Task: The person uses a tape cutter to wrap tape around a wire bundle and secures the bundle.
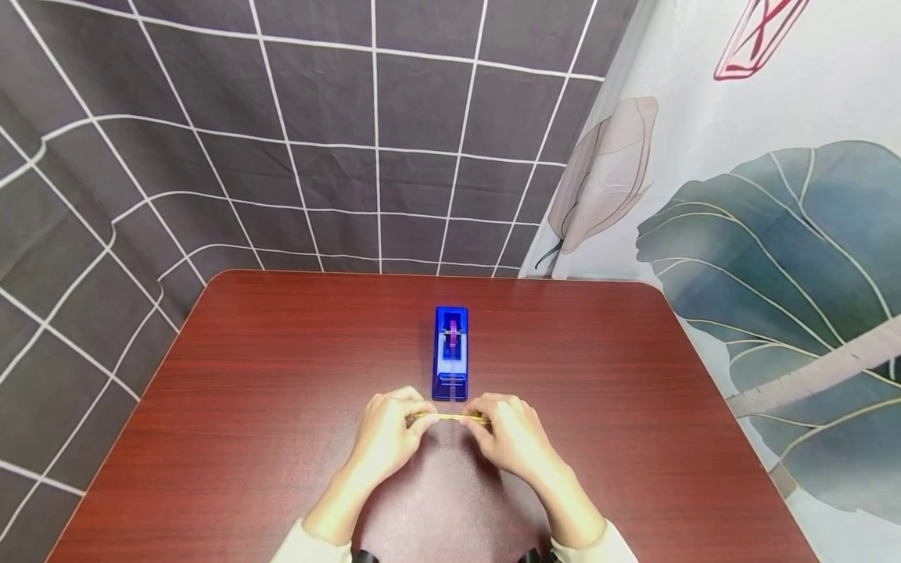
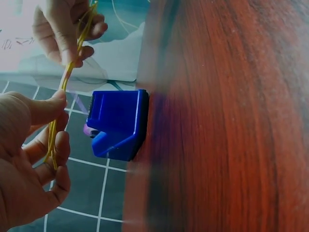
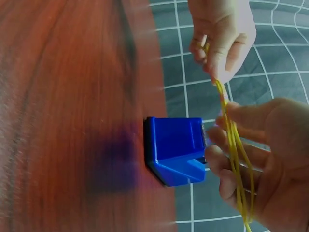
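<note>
Both hands hold a bundle of thin yellow strands (image 1: 450, 417) level in front of a blue tape dispenser (image 1: 452, 366). My left hand (image 1: 389, 430) pinches one end between thumb and fingers, and my right hand (image 1: 512, 434) pinches the other. In the right wrist view the strands (image 3: 235, 150) trail in loops across the right palm. A pinkish section shows on the bundle (image 2: 67, 77) between the two grips in the left wrist view. The dispenser carries a purple tape roll (image 1: 454, 332); a translucent purple strip (image 2: 77, 101) runs from it toward the strands.
The dispenser stands on a red-brown wooden table (image 1: 296, 352), its front end toward the hands. Behind the table hangs a dark grey curtain (image 1: 324, 94) with a white grid. A white leaf-patterned curtain (image 1: 676, 94) hangs at the right.
</note>
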`<control>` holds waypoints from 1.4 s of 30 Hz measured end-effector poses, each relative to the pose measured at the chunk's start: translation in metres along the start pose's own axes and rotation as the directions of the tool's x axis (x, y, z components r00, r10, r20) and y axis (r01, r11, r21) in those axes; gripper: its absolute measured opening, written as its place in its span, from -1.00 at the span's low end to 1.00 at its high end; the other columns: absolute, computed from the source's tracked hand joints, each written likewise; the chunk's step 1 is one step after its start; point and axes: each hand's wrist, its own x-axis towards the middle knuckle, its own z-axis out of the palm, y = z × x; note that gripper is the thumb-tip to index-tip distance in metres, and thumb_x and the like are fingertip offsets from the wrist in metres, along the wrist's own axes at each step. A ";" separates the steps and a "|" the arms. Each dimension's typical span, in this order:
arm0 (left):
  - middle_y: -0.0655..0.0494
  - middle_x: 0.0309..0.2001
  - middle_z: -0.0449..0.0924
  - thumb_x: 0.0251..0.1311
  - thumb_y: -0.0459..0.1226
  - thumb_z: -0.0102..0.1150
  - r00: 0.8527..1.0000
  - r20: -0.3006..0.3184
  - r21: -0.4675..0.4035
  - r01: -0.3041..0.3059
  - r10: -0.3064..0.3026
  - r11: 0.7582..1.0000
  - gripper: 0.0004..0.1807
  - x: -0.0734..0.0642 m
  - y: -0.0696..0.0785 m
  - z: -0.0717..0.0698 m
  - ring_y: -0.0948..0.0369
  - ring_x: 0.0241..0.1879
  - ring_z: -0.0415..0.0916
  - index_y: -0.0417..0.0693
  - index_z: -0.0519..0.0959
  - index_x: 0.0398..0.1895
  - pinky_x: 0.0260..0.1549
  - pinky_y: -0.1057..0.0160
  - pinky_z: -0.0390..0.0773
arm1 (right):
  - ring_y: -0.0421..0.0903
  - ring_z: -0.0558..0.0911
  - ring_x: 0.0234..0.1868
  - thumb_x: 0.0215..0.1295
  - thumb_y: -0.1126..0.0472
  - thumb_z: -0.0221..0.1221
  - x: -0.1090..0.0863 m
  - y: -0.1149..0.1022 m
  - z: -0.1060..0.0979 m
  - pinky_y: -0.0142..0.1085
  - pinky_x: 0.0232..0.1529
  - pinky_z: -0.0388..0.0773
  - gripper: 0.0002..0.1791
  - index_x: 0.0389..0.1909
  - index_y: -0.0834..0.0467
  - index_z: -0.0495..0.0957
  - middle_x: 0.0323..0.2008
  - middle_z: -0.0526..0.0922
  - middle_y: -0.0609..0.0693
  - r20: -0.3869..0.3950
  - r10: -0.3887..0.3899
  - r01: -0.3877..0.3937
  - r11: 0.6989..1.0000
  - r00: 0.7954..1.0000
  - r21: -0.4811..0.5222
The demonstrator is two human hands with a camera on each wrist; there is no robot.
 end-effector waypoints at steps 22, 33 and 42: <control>0.43 -0.68 0.44 0.45 -0.09 0.12 0.962 0.266 0.042 0.047 -0.057 0.998 -0.59 0.014 -0.007 -0.004 0.36 -0.64 0.34 0.10 0.66 -0.63 -0.59 0.26 0.35 | -0.32 0.48 -0.51 0.30 0.23 0.33 0.006 0.003 -0.001 -0.28 -0.48 0.48 -0.95 -0.34 0.04 0.73 -0.46 0.62 -0.22 0.097 0.033 -0.035 0.999 0.995 0.019; 0.41 -0.66 0.36 0.39 -0.14 0.20 0.977 0.209 0.036 0.027 -0.034 0.999 -0.62 0.012 -0.006 -0.003 0.35 -0.62 0.28 0.10 0.61 -0.66 -0.57 0.28 0.33 | -0.31 0.45 -0.51 0.33 0.20 0.30 0.007 0.002 -0.001 -0.24 -0.48 0.47 -0.91 -0.39 0.01 0.70 -0.51 0.53 -0.26 0.109 0.032 -0.031 0.999 0.993 -0.010; 0.39 -0.62 0.38 0.37 -0.15 0.23 0.983 0.180 0.016 0.026 -0.029 1.000 -0.64 0.012 -0.006 -0.003 0.36 -0.59 0.28 0.07 0.60 -0.65 -0.54 0.27 0.34 | -0.29 0.45 -0.52 0.38 0.18 0.26 0.006 0.001 -0.001 -0.24 -0.49 0.45 -0.89 -0.37 0.02 0.69 -0.51 0.59 -0.22 0.125 0.068 -0.067 0.998 0.990 -0.011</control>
